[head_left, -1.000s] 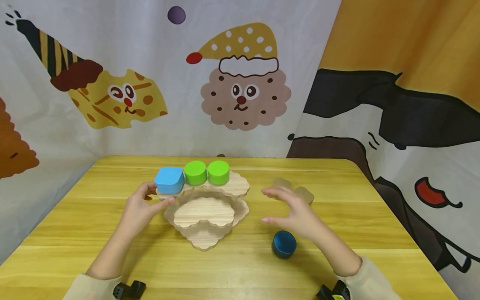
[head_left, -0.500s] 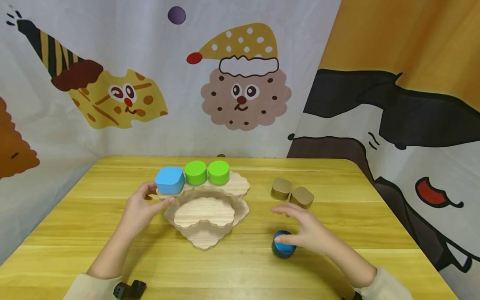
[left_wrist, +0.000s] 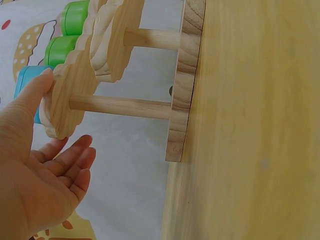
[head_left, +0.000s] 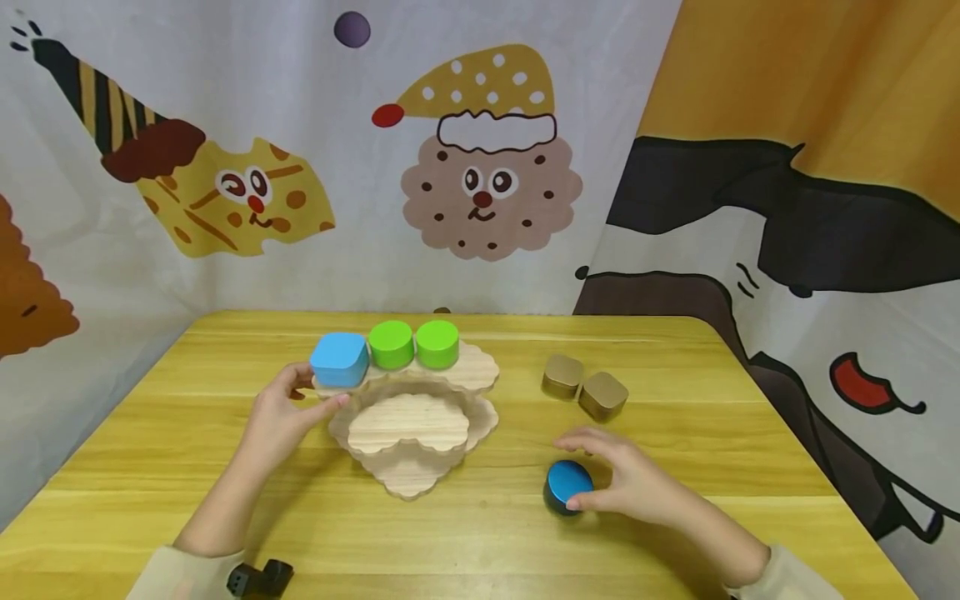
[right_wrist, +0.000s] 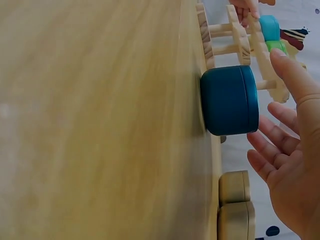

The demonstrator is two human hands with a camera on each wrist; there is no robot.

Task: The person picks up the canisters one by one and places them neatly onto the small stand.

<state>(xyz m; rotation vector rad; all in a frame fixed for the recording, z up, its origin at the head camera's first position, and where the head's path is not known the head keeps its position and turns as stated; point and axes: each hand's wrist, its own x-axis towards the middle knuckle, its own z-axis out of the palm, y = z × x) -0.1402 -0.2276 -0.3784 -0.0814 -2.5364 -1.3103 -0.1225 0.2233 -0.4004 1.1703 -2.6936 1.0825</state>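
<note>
The right hand (head_left: 637, 483) curves loosely about the dark blue round tin (head_left: 567, 487): its thumb tip touches the tin's near rim in the head view, while the other fingers (right_wrist: 280, 135) arch over and behind it, spread and relaxed, not clamped on it in the right wrist view. That tin stands upright on the yellow wooden table (head_left: 225, 500), in front of and to the right of the tiered wooden stand (head_left: 411, 433), and apart from it. The left hand (head_left: 281, 417) rests against the left edge of the stand's top tier (left_wrist: 67, 100); its thumb presses on the scalloped edge beside the light blue square tin (head_left: 339, 360), and its other fingers (left_wrist: 70, 160) lie straight and relaxed below the tier, gripping nothing. On the top tier the light blue tin stands at the left end, with two green round tins (head_left: 414, 344) just beside it in a row, touching each other. Behind the right hand, two gold square tins (head_left: 583, 387) sit side by side on the table, touching, well to the right of the stand. Cartoon-printed cloth (head_left: 480, 167) hangs behind the table.
</note>
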